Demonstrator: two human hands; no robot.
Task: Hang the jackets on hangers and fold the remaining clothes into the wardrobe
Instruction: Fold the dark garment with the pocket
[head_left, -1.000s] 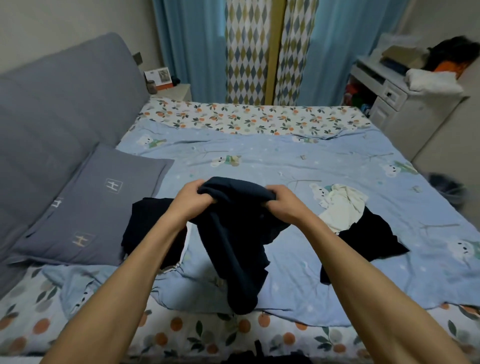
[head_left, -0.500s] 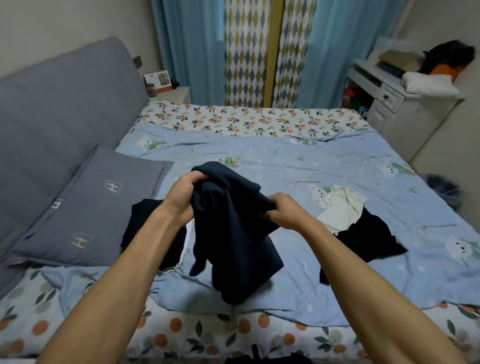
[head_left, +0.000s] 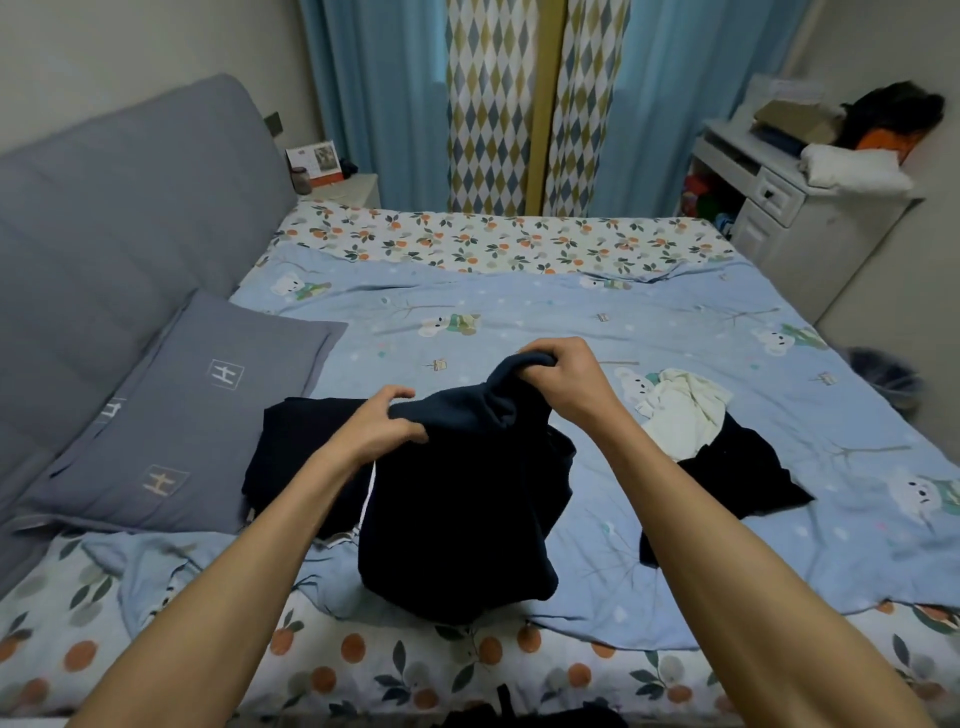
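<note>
A dark navy garment (head_left: 457, 509) hangs bunched above the bed, its lower end resting on the blue quilt (head_left: 571, 322). My left hand (head_left: 384, 423) grips its upper edge on the left. My right hand (head_left: 561, 376) grips a fold of it higher up on the right. Behind my left arm a folded dark garment (head_left: 296, 441) lies flat on the quilt. To the right a cream garment (head_left: 680, 410) lies crumpled on top of a black garment (head_left: 737, 473).
A grey pillow (head_left: 182, 415) leans by the grey padded headboard (head_left: 104, 218) on the left. A white cabinet (head_left: 795, 218) piled with items stands at the back right. A dark bin (head_left: 883, 376) sits beside the bed. Blue curtains (head_left: 374, 104) hang behind.
My right hand has risen and moved forward with the navy garment. My left hand has dropped lower and shifted its grip along the edge. The garment has turned and spread wider.
</note>
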